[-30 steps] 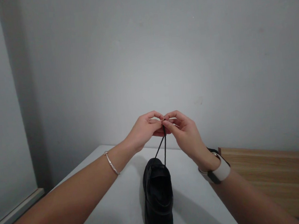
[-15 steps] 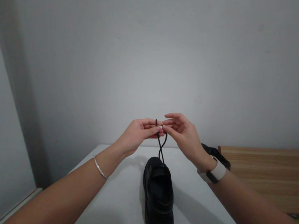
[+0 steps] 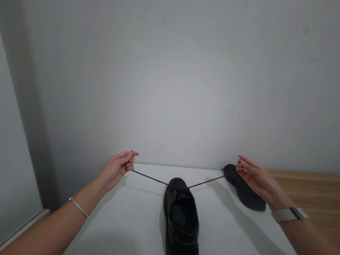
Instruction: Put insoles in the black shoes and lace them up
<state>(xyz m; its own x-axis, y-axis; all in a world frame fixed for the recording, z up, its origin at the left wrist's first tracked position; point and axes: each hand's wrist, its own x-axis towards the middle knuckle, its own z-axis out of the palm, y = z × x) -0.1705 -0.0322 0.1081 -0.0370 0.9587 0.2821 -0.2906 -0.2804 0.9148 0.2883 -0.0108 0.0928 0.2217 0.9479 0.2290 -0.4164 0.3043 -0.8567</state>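
Observation:
A black shoe [image 3: 182, 233] stands upright on the white table [image 3: 128, 234], heel toward me and toe toward the wall. Its dark shoelace [image 3: 150, 178] runs out from the front of the shoe to both sides, drawn straight. My left hand [image 3: 122, 165], off to the left and above the tabletop, is closed on one end. On the other side my right hand [image 3: 253, 173] pinches the opposite end; the lace there blends into a dark shape behind it. Neither hand touches the shoe body.
A second black shoe [image 3: 247, 196] lies at the table's right edge, partly behind my right hand. Beyond it is a wood-grain surface [image 3: 319, 197]. A pale wall [image 3: 166, 84] rises directly behind the table.
My hands, close together above the toe before, have moved far apart and lower. The crossed, hanging laces are now stretched out left and right. More of the second shoe shows.

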